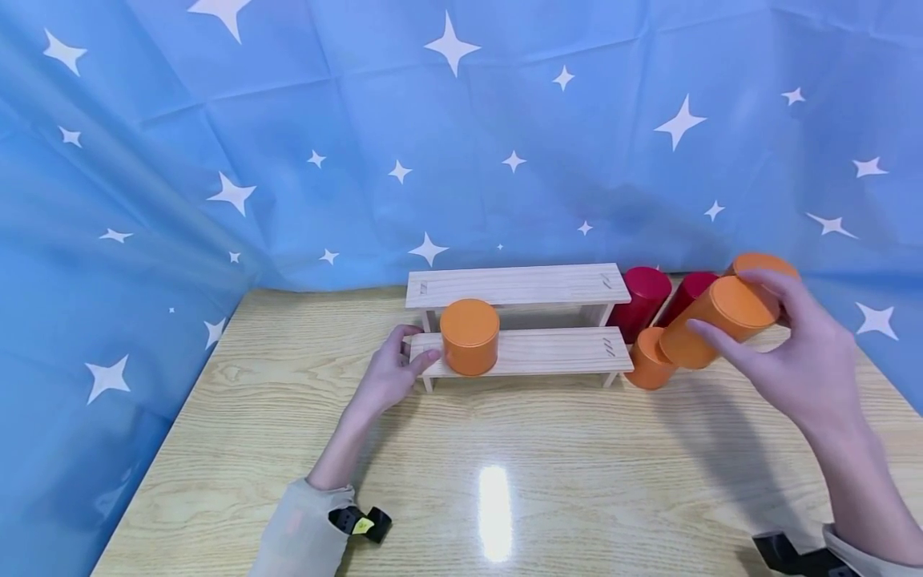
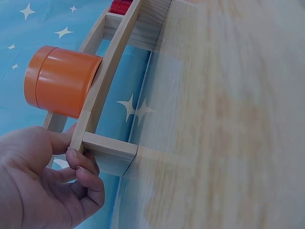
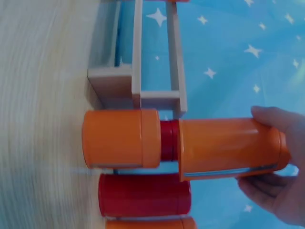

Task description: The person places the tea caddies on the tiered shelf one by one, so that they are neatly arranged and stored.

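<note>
My right hand (image 1: pixel 815 365) grips a tall orange canister (image 1: pixel 695 324) by its lidded end, holding it tilted in the air. Below it, a short orange canister (image 1: pixel 650 365) stands on the table beside a two-step wooden shelf (image 1: pixel 548 353). In the right wrist view the fingers and thumb wrap the far end of the tall orange canister (image 3: pixel 224 145). My left hand (image 1: pixel 385 373) pinches the left end of the shelf's lower board, with the thumb on top, clearly seen in the left wrist view. Another short orange canister (image 1: pixel 470 340) stands on that board near the thumb.
Two red canisters (image 1: pixel 642 300) stand right of the shelf, the second (image 1: pixel 687 298) partly hidden by the held one. Behind my right hand is another orange canister (image 1: pixel 766 261). A blue star-patterned cloth (image 1: pixel 490 120) hangs behind and left of the wooden table (image 1: pixel 562 449).
</note>
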Demonstrator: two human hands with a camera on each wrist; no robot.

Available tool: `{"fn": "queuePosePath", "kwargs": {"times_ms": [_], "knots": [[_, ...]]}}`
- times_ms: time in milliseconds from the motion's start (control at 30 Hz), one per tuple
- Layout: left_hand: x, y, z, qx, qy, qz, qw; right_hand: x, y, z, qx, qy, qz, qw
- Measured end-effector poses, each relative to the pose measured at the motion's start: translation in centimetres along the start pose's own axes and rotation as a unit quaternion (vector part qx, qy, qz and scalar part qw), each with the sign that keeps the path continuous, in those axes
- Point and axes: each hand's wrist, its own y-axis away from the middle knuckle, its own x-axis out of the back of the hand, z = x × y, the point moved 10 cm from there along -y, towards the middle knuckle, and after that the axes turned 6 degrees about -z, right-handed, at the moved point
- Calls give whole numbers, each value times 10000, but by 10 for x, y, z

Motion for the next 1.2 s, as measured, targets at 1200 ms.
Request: {"fn": "queuePosePath", "kwargs": {"times_ms": [1200], "knots": [[1,-1,-3,57,51,18,10000,-92,-6,-52,812,-501,-1058,9898]]}}
